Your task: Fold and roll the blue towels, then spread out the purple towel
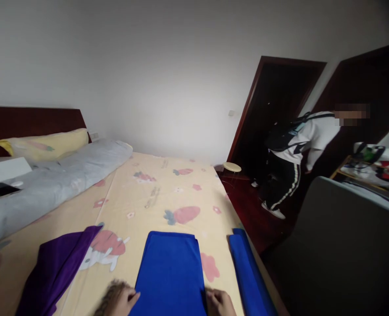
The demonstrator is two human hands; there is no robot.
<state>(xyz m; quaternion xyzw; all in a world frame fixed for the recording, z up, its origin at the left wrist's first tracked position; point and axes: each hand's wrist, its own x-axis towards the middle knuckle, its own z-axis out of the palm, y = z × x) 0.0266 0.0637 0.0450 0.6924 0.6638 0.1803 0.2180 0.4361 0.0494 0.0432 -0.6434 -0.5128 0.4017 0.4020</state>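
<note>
A folded blue cloth point(171, 272) lies flat on the bed near its front edge. My left hand point(123, 300) rests at the cloth's lower left corner and seems to pinch its edge. My right hand point(219, 303) touches the cloth's lower right edge, fingers curled on it. A second folded blue cloth point(248, 274) lies along the bed's right edge, apart from the first. A purple cloth point(54, 267) lies crumpled to the left of my left hand.
The bed point(155, 193) has a cream sheet with strawberry prints, a grey bolster point(49, 180) and a yellow pillow point(44, 145) by the headboard. Another person point(293, 153) bends near the dark doorway on the right. A grey surface point(342, 237) stands beside the bed.
</note>
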